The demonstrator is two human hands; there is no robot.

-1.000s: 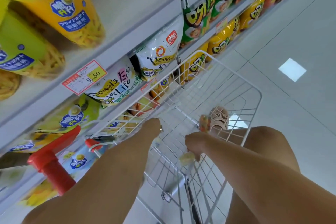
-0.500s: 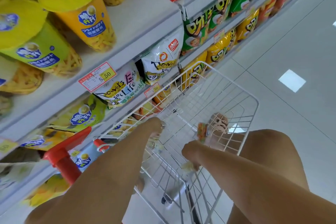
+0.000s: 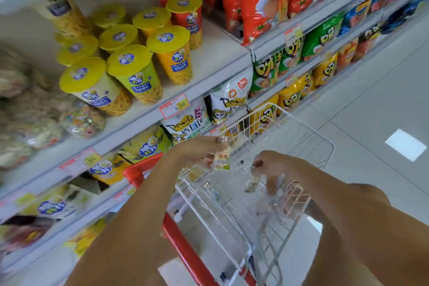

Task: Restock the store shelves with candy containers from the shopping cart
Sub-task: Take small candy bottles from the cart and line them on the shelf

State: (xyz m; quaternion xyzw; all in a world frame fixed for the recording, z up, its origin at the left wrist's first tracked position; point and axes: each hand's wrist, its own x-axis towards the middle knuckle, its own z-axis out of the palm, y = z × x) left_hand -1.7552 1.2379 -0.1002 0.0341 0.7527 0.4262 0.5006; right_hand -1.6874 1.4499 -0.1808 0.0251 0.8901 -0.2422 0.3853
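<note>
Over the white wire cart, the left hand grips a small clear candy jar with a silver lid, holding it upright just above the basket. Near it, the right hand curls its fingers above blurred shapes in the basket; I cannot tell whether it holds anything. Yellow-lidded cups stand on the shelf to the left.

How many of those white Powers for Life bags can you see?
2. The first bag hangs just below the 5.50 price tag; the second bag is to its right, beside the green bags. More may be hidden behind them.
</note>
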